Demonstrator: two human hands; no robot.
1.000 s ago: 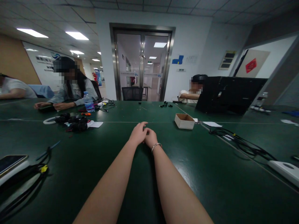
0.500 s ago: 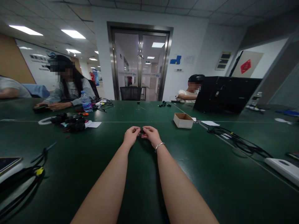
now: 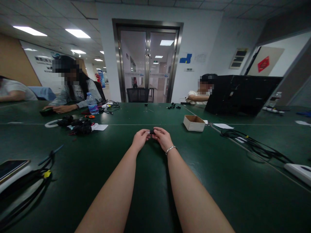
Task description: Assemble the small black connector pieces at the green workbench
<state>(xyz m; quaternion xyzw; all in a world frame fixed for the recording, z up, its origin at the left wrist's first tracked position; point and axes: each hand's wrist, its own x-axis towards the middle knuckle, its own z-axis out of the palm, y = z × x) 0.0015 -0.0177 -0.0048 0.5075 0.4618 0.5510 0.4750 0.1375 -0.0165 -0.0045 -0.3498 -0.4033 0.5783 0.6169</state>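
Note:
Both hands meet over the green table [image 3: 150, 181], in the middle of the view. A small dark object [image 3: 152, 131] lies between their fingertips. My right hand [image 3: 163, 137], with a silver bracelet at the wrist, pinches its dark part. My left hand [image 3: 141, 139] has thumb and fingers closed at the object's other end, where a small light or metallic bit shows. The object is too small to name. An open cardboard box [image 3: 193, 124] stands to the right, beyond the hands.
Black gear [image 3: 81, 126] and a water bottle [image 3: 92, 103] are at the left. Cables and a phone [image 3: 14, 168] lie near left. At the right are a monitor [image 3: 243, 94], cables [image 3: 257, 145] and a power strip [image 3: 298, 171]. Several people sit around the table.
The view has shifted slightly, so the scene sits a little farther right. The small dark object now shows more between my fingertips.

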